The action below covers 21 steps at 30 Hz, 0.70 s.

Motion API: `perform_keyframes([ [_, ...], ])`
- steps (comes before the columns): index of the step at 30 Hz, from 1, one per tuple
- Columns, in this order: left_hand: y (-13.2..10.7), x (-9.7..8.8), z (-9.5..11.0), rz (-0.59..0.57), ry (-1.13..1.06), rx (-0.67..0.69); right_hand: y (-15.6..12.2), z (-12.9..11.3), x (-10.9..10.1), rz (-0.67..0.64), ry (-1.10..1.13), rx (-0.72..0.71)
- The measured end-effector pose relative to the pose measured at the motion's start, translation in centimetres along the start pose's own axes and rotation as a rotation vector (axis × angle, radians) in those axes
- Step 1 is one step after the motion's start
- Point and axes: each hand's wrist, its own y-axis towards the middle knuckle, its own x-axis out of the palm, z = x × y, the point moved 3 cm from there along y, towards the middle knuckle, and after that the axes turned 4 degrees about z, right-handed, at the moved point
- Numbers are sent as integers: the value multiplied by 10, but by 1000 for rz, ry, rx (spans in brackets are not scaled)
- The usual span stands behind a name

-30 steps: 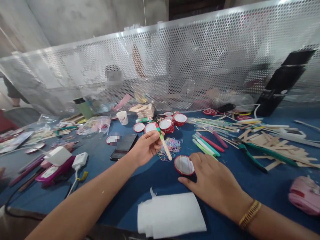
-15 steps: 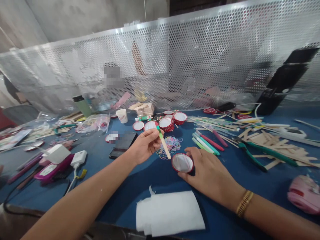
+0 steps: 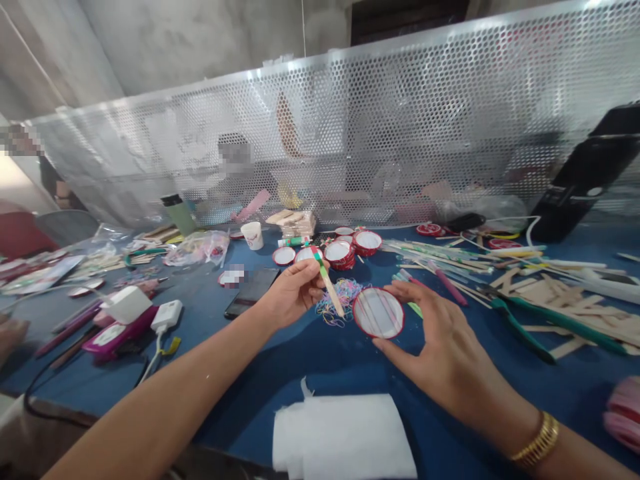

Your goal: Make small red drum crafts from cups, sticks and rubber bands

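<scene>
At the frame's middle, the left hand keeps pinching the red-and-green-banded wooden stick. Just right, the round piece is raised higher and faces the camera, so both parts are in hand; it looks pale, red-rimmed, thinly streaked. The right hand holds its edge between thumb and fingers.

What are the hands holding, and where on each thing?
Left hand: the wooden stick, near its coloured end. Right hand: the red-rimmed disc, by its edge, between thumb and fingers.

Red-rimmed disc now higher, more upright in the right hand
</scene>
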Motion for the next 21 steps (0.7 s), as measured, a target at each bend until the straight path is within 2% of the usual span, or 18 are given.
perform_keyframes([
  [10, 1, -4, -5, -6, 24, -32, 2, -2, -4, 4, 85, 26],
  [21, -2, -1, -3, 24, 28, -24, 0, -13, -8, 13, 150, -51],
])
